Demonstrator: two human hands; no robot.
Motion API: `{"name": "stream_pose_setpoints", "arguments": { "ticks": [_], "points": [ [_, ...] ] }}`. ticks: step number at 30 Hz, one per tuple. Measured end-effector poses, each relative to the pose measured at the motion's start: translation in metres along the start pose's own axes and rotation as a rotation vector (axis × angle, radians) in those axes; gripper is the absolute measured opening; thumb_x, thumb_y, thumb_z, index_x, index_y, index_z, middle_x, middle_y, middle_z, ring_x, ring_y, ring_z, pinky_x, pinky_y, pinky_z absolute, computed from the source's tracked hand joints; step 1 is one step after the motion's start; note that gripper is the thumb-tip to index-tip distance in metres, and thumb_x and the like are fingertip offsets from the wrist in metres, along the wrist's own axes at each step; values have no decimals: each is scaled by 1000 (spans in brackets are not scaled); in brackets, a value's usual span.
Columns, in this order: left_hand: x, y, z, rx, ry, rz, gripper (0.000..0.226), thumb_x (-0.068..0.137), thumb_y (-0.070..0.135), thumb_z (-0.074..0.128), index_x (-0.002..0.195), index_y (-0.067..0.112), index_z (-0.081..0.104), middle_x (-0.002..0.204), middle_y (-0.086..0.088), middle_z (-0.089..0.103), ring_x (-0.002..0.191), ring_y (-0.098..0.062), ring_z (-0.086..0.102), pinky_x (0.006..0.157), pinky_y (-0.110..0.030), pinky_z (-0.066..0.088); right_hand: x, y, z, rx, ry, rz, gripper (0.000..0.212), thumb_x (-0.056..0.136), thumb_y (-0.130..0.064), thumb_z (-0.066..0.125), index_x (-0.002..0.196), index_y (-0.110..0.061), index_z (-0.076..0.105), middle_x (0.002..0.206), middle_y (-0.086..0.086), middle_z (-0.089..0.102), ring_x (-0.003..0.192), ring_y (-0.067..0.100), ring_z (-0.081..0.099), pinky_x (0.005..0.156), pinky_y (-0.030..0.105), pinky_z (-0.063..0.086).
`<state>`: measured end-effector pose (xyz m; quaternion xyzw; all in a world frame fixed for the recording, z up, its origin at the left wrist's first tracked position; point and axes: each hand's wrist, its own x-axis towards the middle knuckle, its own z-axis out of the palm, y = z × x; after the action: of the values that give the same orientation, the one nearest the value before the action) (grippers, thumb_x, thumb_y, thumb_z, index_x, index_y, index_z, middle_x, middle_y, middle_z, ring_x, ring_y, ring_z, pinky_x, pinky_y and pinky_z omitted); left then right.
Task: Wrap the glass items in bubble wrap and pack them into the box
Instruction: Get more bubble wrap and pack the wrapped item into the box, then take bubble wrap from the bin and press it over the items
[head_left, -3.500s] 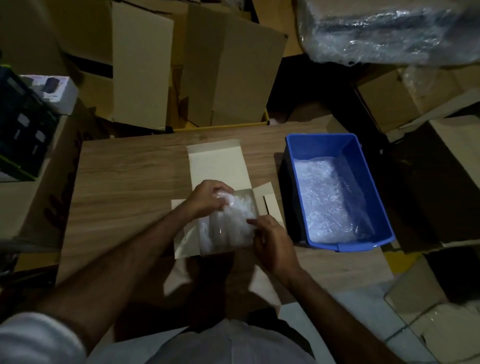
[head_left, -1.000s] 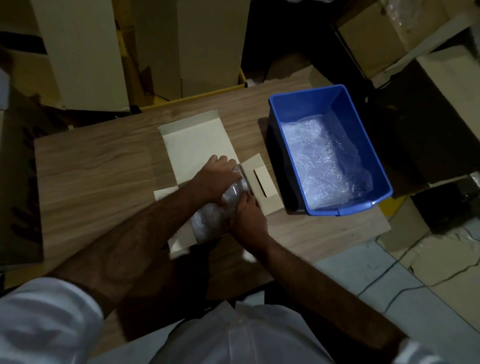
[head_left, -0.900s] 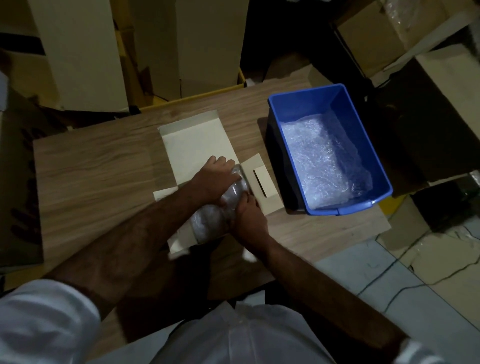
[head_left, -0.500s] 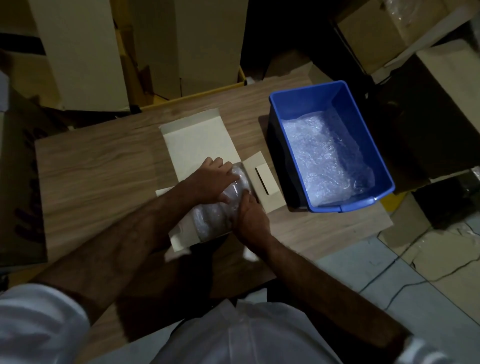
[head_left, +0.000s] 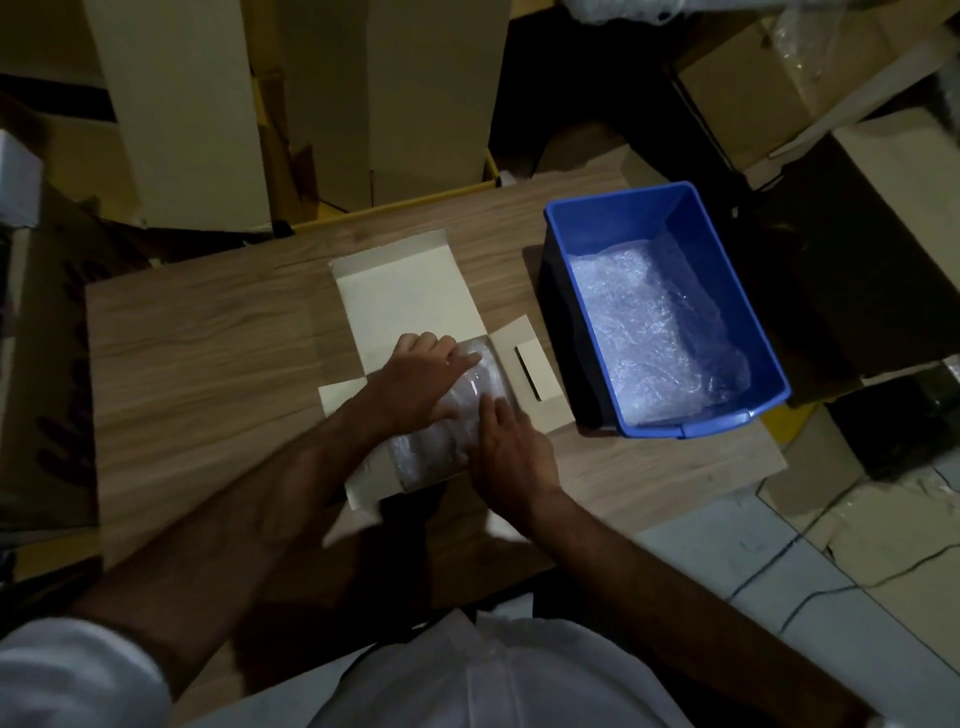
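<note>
- Left hand (head_left: 423, 379) and right hand (head_left: 511, 449), fingers flat, press the bubble-wrapped bundle (head_left: 454, 415) into the open box (head_left: 405, 296).
- Blue bin (head_left: 769, 332) at the tabletop's (head_left: 197, 353) right edge.

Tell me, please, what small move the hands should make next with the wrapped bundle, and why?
Probably lift both hands away and fold the lid flap over. The bubble-wrapped bundle already lies inside the open box, with the left hand and right hand pressing it flat.
</note>
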<state>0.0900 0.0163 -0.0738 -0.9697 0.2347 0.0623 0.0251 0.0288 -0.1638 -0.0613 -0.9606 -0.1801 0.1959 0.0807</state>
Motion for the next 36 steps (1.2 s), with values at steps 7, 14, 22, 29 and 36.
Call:
{"name": "stream_pose_setpoints", "arguments": {
  "ticks": [7, 14, 22, 29, 36],
  "points": [
    [-20, 18, 2, -73, 41, -216, 68, 64, 51, 82, 125, 27, 63, 123, -9, 57, 103, -30, 55, 86, -43, 44, -9, 20, -13, 84, 268, -55, 62, 85, -28, 70, 141, -9, 50, 135, 11, 57, 118, 26, 59, 90, 35, 56],
    [-18, 39, -11, -146, 89, -407, 67, 68, 45, 75, 130, 28, 57, 115, -5, 51, 96, -25, 50, 79, -39, 43, -7, 54, -46, 71, 327, -168, 61, 83, -22, 59, 141, -10, 47, 145, 13, 48, 129, 29, 48, 105, 36, 46],
    [14, 92, -42, -250, 232, -416, 70, 84, 34, 65, 150, 28, 42, 147, -13, 43, 126, -32, 45, 98, -47, 43, -1, 119, -64, 100, 482, -222, 59, 94, -25, 41, 146, 1, 47, 152, 28, 42, 139, 40, 45, 111, 47, 43],
    [75, 159, -60, -442, 448, -509, 58, 92, 40, 53, 147, 23, 48, 153, -18, 35, 133, -35, 38, 107, -48, 35, 6, 220, -74, 124, 387, -112, 67, 95, -33, 60, 154, -13, 38, 161, 20, 32, 146, 36, 34, 116, 42, 35],
    [130, 188, -43, -351, 297, -485, 73, 82, 30, 60, 152, 13, 43, 162, -28, 23, 138, -47, 40, 108, -55, 39, 32, 272, -87, -130, -195, -16, 87, 89, -48, 66, 160, -26, 20, 157, 16, 33, 139, 35, 44, 106, 43, 45]
  ]
}}
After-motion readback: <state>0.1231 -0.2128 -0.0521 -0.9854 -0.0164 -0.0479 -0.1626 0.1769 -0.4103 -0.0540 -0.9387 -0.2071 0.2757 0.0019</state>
